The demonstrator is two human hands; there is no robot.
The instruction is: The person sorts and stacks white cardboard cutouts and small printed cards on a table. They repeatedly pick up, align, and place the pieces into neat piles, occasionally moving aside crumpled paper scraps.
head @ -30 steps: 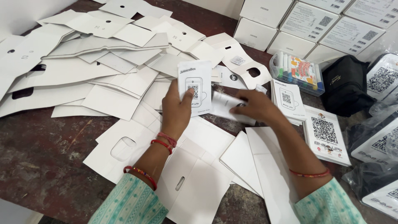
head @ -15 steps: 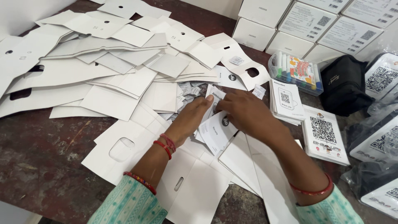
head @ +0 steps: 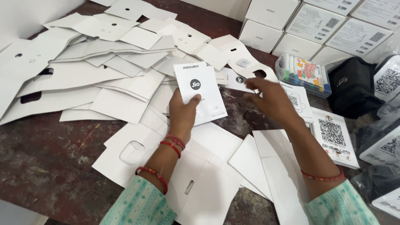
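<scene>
Currently the left hand (head: pixel 183 116) grips a white printed leaflet (head: pixel 201 92) by its near left corner, thumb across the face, fingers behind; the sheet stands tilted up above the table (head: pixel 46 158), near the middle of the scene. Right hand (head: pixel 271 100) hovers just right of it, fingers loosely spread, holding nothing, above small cards by the marker box (head: pixel 304 74). Judgement: the leaflet is thin, light and slightly stiff; it holds flat from one corner but would bend or crease under a hard pinch. Smooth surface, may slip among the flat white cardboard cutouts (head: pixel 104 71) heaped to the left. Best hold: an edge or corner, light pinch, second hand supporting the opposite edge.
</scene>
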